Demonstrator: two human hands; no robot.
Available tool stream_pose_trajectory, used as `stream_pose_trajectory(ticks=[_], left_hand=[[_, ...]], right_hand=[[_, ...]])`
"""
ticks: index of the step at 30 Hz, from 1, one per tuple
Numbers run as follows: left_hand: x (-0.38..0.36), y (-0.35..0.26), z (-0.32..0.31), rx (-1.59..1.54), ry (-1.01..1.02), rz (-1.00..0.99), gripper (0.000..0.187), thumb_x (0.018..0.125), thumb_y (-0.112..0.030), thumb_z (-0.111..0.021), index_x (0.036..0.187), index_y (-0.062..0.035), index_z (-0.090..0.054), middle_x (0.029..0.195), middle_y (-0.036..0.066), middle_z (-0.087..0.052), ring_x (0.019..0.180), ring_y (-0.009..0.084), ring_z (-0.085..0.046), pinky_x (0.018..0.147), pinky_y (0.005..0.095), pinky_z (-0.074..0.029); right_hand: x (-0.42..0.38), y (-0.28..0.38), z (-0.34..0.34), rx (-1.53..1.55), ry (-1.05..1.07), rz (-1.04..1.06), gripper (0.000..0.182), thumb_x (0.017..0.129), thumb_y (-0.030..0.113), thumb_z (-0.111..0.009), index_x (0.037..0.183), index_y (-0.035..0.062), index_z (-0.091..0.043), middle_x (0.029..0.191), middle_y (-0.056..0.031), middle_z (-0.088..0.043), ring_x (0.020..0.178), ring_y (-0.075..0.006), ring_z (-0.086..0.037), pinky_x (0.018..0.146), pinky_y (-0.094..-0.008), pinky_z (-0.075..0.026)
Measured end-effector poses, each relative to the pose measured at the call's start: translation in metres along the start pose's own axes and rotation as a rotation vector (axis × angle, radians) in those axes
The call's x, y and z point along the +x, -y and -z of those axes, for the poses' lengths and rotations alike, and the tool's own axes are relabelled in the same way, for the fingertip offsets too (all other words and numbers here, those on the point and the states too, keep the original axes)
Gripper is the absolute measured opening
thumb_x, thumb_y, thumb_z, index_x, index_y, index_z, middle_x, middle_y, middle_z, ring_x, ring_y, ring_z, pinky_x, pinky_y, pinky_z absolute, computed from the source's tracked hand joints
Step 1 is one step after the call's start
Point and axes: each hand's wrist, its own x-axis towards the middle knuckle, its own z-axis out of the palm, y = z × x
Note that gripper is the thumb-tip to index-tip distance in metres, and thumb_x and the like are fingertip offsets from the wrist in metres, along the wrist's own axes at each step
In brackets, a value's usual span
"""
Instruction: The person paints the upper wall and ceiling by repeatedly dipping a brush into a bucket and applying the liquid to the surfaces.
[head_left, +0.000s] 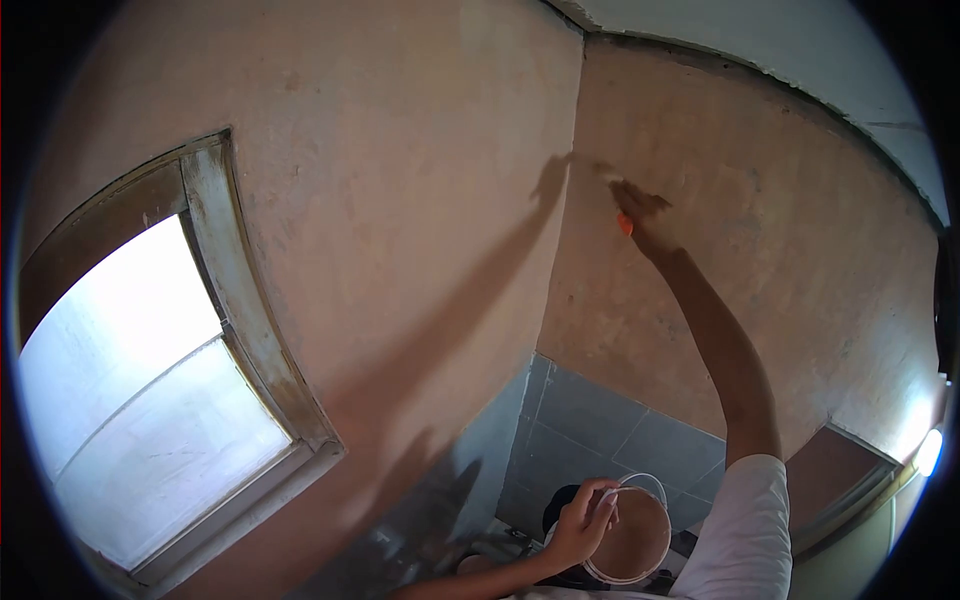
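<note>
My left hand (580,525) is closed on the rim of a white bucket (622,580) at the bottom centre. Light-brown material fills the bucket's inside view, and its thin wire handle stands up at the back. High against the right wall (690,150), close to the corner, my right hand (645,205) is closed around a tool with an orange handle end (626,225). The tool's working end, smeared by motion, is right at the wall, and its kind does not show clearly.
A wood-framed window (160,380) is in the left wall (400,200). Grey tiles (580,410) cover the lower walls. The ceiling (800,50) has a rough edge along the top. A lit lamp (929,453) and another frame (845,480) are at right.
</note>
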Motion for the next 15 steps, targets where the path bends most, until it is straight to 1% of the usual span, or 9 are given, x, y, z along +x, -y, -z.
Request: stream_pose_trajectory(ticks=[2,4,5,7,8,10,12,14,15], left_hand=[[-0.001,0.0,-0.001,-0.007,0.013,-0.027,0.021,0.103,-0.011,-0.049,0.122,-0.0014,-0.05,0.075,0.004,-0.058,0.065,0.0075,-0.053,0.06,0.0231,-0.043],[-0.005,0.0,-0.002,0.01,0.007,-0.036,0.023,0.103,-0.013,-0.049,0.123,-0.003,-0.049,0.072,0.004,-0.059,0.063,0.0066,-0.055,0.059,0.0225,-0.044],[-0.006,-0.001,-0.002,0.011,0.012,-0.049,0.023,0.103,-0.013,-0.049,0.123,-0.003,-0.049,0.072,0.004,-0.059,0.063,0.0066,-0.055,0.059,0.0225,-0.044],[-0.012,-0.003,-0.003,-0.016,0.033,-0.021,0.022,0.103,-0.011,-0.048,0.123,-0.0026,-0.048,0.075,0.004,-0.057,0.067,0.0071,-0.053,0.061,0.0221,-0.043],[-0.013,-0.003,-0.004,-0.018,0.04,-0.027,0.022,0.103,-0.011,-0.048,0.123,-0.0026,-0.048,0.075,0.004,-0.057,0.067,0.0071,-0.053,0.061,0.0221,-0.043],[-0.016,-0.001,-0.006,-0.053,0.056,-0.005,0.022,0.104,-0.012,-0.048,0.124,-0.0027,-0.047,0.075,0.004,-0.057,0.067,0.0069,-0.053,0.06,0.0222,-0.043],[-0.018,-0.002,-0.012,-0.065,0.076,-0.013,0.022,0.104,-0.012,-0.048,0.124,-0.0028,-0.048,0.074,0.004,-0.057,0.067,0.0069,-0.053,0.06,0.0223,-0.043],[-0.019,-0.007,-0.02,-0.075,0.1,-0.019,0.022,0.104,-0.013,-0.048,0.124,-0.0029,-0.048,0.074,0.004,-0.057,0.067,0.0069,-0.053,0.06,0.0224,-0.043],[-0.022,-0.012,-0.024,-0.054,0.119,-0.003,0.022,0.104,-0.013,-0.048,0.123,-0.0026,-0.048,0.074,0.004,-0.057,0.067,0.007,-0.053,0.06,0.0225,-0.043]], right_hand=[[-0.049,0.002,-0.024,0.03,0.221,0.083,0.021,0.092,0.016,-0.059,0.112,0.0125,-0.064,0.102,-0.0115,-0.066,0.09,-0.0294,-0.067,0.075,-0.0404,-0.053],[-0.092,0.038,-0.019,0.185,0.592,-0.023,0.018,0.091,0.023,-0.061,0.106,0.0133,-0.066,0.1,-0.0112,-0.067,0.093,-0.0299,-0.066,0.079,-0.0434,-0.052],[-0.108,0.058,-0.005,0.232,0.707,-0.087,0.022,0.091,0.026,-0.062,0.108,0.0151,-0.068,0.099,-0.0111,-0.068,0.095,-0.0302,-0.066,0.083,-0.0456,-0.051],[-0.114,0.089,0.051,0.35,0.787,-0.259,0.024,0.091,0.026,-0.063,0.113,0.0173,-0.068,0.097,-0.0119,-0.068,0.093,-0.0313,-0.067,0.081,-0.0448,-0.052],[-0.119,0.093,0.072,0.341,0.783,-0.259,0.024,0.091,0.026,-0.063,0.113,0.0173,-0.068,0.097,-0.0119,-0.068,0.093,-0.0313,-0.067,0.081,-0.0448,-0.052],[-0.131,0.094,0.112,0.454,0.696,-0.462,0.028,0.091,0.022,-0.066,0.118,0.0145,-0.067,0.098,-0.01,-0.07,0.081,-0.0243,-0.068,0.072,-0.0388,-0.054],[-0.128,0.105,0.17,0.611,0.653,-0.807,0.03,0.091,0.014,-0.067,0.121,0.0086,-0.065,0.098,-0.0067,-0.071,0.069,-0.0145,-0.066,0.061,-0.0304,-0.052],[-0.159,0.097,0.208,0.889,0.397,-0.956,0.031,0.092,0.01,-0.065,0.123,0.0038,-0.063,0.096,-0.0044,-0.071,0.064,-0.0077,-0.062,0.055,-0.025,-0.05],[-0.163,0.104,0.237,0.899,0.349,-0.981,0.031,0.092,0.009,-0.066,0.123,0.0025,-0.063,0.094,-0.0054,-0.07,0.066,-0.0089,-0.062,0.055,-0.0248,-0.05]])
